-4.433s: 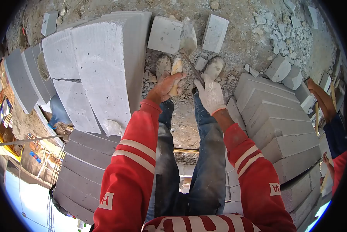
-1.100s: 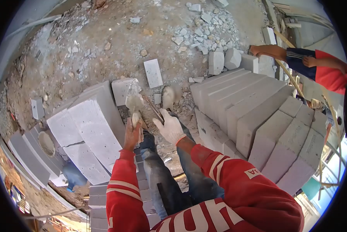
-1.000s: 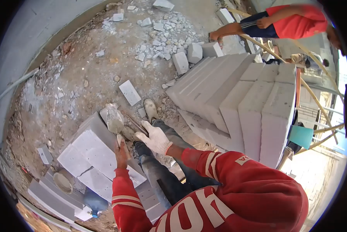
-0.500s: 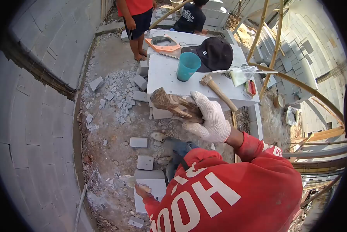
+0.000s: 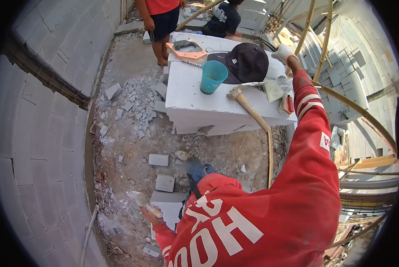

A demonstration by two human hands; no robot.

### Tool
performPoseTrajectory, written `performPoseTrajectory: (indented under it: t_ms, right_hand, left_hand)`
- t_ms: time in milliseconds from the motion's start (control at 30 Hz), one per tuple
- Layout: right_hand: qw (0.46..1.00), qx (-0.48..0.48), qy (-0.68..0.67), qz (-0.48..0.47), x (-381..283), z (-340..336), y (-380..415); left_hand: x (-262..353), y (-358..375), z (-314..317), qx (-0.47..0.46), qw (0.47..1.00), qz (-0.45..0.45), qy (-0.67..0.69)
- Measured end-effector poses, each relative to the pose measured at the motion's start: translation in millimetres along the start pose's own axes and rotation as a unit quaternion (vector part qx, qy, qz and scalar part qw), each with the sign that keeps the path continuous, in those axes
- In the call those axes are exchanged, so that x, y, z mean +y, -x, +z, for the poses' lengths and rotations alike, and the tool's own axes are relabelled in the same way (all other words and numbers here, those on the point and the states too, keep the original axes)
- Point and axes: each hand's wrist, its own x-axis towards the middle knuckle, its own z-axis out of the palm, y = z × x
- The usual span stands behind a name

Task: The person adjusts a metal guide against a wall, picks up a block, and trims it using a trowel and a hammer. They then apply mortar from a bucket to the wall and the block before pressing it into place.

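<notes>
My left hand (image 5: 152, 216) is low on the left, closed round the pale handle of what looks like a trowel (image 5: 138, 197), its light blade pointing away over the ground. My right hand (image 5: 285, 54), in a white knitted glove, reaches to the far right corner of the white block (image 5: 190, 104), beside a bamboo pole. Whether its fingers hold anything cannot be made out; a dark shape lies by the fingertips. On the block are a black cap (image 5: 247, 62), a teal cup (image 5: 213, 77), a wooden-handled hammer (image 5: 253, 109) and an orange-handled saw (image 5: 186, 49).
A plastic bag (image 5: 275, 89) and a red-and-white pack (image 5: 287, 104) lie at the block's right edge. Rubble (image 5: 135, 102) and small blocks (image 5: 159, 159) cover the ground. A person in red (image 5: 160, 20) stands ahead; another in black (image 5: 222, 20) sits beyond. Block walls (image 5: 39, 147) rise leftward.
My right hand has moved from the block's near side to its far right corner; the brown wooden piece it held no longer shows clearly. My left hand has shifted left, bringing the trowel into view.
</notes>
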Motion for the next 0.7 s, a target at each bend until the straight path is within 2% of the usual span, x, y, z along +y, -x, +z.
performPoseTrajectory:
  t_ms: [33,100,133,167,200,300,333,367,400,433,500,533,600,633,700]
  right_hand:
    - [0.999,-0.029,0.017,0.005,13,14,-20]
    - [0.998,-0.067,-0.003,-0.020,30,32,-40]
    - [0.998,-0.054,-0.035,-0.014,28,34,-35]
    - [0.988,-0.141,-0.045,-0.035,44,43,-55]
    - [0.976,-0.168,-0.132,-0.028,90,73,-80]
    - [0.950,-0.228,-0.144,-0.159,118,85,-105]
    - [0.933,-0.192,-0.137,-0.273,190,127,-154]
    - [0.918,-0.207,-0.137,-0.308,122,139,-188]
    - [0.910,-0.213,-0.153,-0.322,24,161,-182]
    - [0.900,-0.216,-0.171,-0.336,-100,157,-128]
    - [0.876,-0.226,-0.213,-0.369,-223,139,-77]
    - [0.858,-0.234,-0.237,-0.390,-280,131,-50]
    - [0.811,-0.263,-0.286,-0.437,-383,118,4]
    - [0.787,-0.282,-0.307,-0.455,-418,109,32]
    - [0.754,-0.316,-0.342,-0.463,-449,83,83]
  left_hand:
    - [2,5,-1,-0.018,0.999,-0.015,0.027]
    - [4,22,10,0.032,0.995,-0.001,0.092]
    - [4,30,14,0.038,0.992,0.022,0.122]
    - [3,31,14,0.042,0.992,0.036,0.116]
    - [0,30,14,0.065,0.984,0.031,0.164]
    - [0,33,33,0.153,0.971,0.036,0.182]
    - [1,32,42,0.187,0.963,0.035,0.191]
    - [3,31,55,0.227,0.950,0.052,0.209]
    - [1,28,60,0.223,0.949,0.060,0.213]
    - [-2,24,65,0.219,0.948,0.072,0.217]
    - [-5,16,83,0.248,0.933,0.088,0.246]
    - [-4,10,89,0.263,0.926,0.060,0.264]
    - [3,6,115,0.292,0.900,0.090,0.311]
    - [16,16,127,0.278,0.909,0.049,0.307]
    - [30,25,150,0.258,0.913,0.105,0.298]
